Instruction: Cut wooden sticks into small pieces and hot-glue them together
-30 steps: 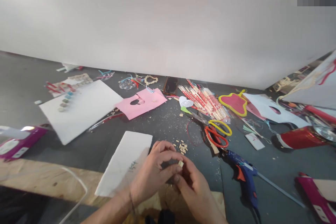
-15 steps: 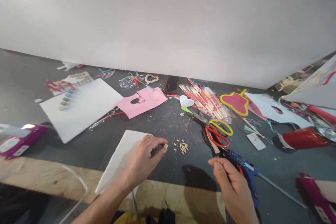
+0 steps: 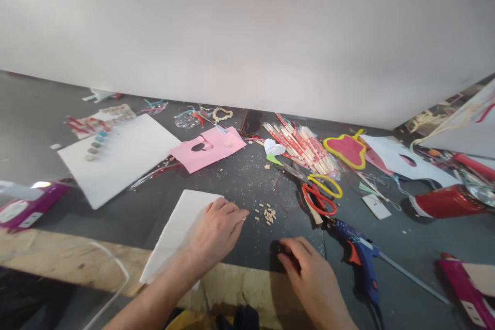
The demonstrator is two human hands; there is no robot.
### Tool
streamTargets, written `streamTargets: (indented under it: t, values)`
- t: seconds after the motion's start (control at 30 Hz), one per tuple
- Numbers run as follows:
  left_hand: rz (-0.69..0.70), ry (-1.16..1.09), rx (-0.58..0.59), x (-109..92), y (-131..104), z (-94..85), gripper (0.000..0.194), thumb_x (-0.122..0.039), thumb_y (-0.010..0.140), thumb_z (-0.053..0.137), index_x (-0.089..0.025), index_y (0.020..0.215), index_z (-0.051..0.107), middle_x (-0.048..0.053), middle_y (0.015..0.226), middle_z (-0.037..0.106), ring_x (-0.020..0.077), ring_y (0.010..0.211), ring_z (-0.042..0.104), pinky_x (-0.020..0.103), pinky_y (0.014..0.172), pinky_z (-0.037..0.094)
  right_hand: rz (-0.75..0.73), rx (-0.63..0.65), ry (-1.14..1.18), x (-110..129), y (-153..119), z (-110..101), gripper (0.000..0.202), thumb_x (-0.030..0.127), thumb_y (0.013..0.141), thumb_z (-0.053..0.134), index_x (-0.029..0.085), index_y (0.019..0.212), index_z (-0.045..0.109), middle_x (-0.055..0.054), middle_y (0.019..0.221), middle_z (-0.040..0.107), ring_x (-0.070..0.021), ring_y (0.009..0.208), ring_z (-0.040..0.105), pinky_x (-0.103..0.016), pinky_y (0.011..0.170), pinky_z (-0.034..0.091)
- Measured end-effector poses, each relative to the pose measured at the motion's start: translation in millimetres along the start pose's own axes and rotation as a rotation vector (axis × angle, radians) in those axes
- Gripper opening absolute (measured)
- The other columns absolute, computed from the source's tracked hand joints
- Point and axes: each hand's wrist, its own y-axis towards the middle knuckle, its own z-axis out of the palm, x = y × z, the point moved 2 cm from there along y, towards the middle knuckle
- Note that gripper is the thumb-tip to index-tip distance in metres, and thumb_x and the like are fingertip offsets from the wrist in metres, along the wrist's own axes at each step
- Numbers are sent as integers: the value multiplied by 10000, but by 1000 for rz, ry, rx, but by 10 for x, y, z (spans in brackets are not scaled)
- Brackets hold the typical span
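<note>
My left hand [image 3: 218, 227] is over the white foam board [image 3: 170, 237], its thumb and fingers pinched together on a small cut piece of wooden stick, mostly hidden by the fingertips. Just right of those fingertips lies a small pile of short wooden stick pieces [image 3: 268, 214]. My right hand [image 3: 309, 276] hovers near the table's front edge with curled fingers, thumb and index fingertip slightly apart. I see nothing between them. To its right lies a blue glue gun [image 3: 361, 255] with an orange trigger and a long glue stick out of its back.
Scissors [image 3: 319, 193] with red and yellow handles lie behind the glue gun. Farther back are packed chopsticks [image 3: 303, 149], a phone [image 3: 252, 122] and pink paper [image 3: 209, 149]. A red can [image 3: 450, 202] lies at right. Left stands a larger white board [image 3: 127, 160] beside a purple power strip [image 3: 34, 206].
My right hand has moved left and toward me, away from the glue gun, and its pinch has loosened. My left hand has turned slightly palm-down, covering more of the wooden piece.
</note>
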Motion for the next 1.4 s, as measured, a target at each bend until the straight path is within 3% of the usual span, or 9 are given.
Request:
streamTargets:
  t: [0.13,0.27,0.57,0.73,0.87,1.07,1.23,1.4]
  values:
    - [-67,64,60,-7,30,-11,193,-159,882,454,-195,945,633,50,835,666,225,856,540,360,753,413,-15,12,-80,41,30,23,150,222,861,520,235,951,640,-30,911,672,-183,829,653,-263,677,479]
    - [-17,101,47,-7,53,-1,182,-163,897,437,-192,840,607,45,777,642,231,834,524,366,734,380,-44,4,-131,55,42,36,165,195,881,478,234,844,634,-27,837,663,-181,795,641,-267,673,458]
    - [3,78,31,13,58,26,165,-160,878,481,-215,923,631,43,818,651,239,877,524,375,749,371,-58,-62,-233,64,39,85,171,181,890,436,228,789,565,-21,769,624,-171,688,614,-260,572,399]
    - [-19,51,45,2,41,-15,173,-151,861,513,-209,967,636,47,844,658,248,894,526,391,766,390,17,-119,58,34,54,1,181,249,913,392,217,809,537,-26,783,602,-153,666,587,-248,597,432]
    - [12,-54,-54,-57,16,-39,159,-168,877,515,-200,968,640,49,878,668,229,886,527,381,787,408,65,-147,276,76,72,-56,201,323,904,408,206,800,534,-11,682,561,-149,611,535,-246,575,429]
    - [158,-249,-81,-293,-25,-32,131,-217,874,554,-219,973,640,30,893,676,203,872,529,354,784,428,260,54,699,208,67,5,287,461,904,425,205,797,496,67,543,388,-98,471,367,-209,434,312]
    - [222,-269,-62,-401,-48,-37,125,-205,884,541,-223,961,638,10,892,674,201,893,514,364,800,419,340,188,986,316,60,137,364,564,858,468,207,784,473,85,540,352,-70,434,282,-191,384,246]
    - [227,-259,-103,-377,-65,-2,103,-204,890,528,-213,908,628,5,859,671,192,860,509,368,803,405,403,214,1105,371,70,166,359,558,835,521,205,790,474,88,540,381,-60,435,285,-172,379,241]
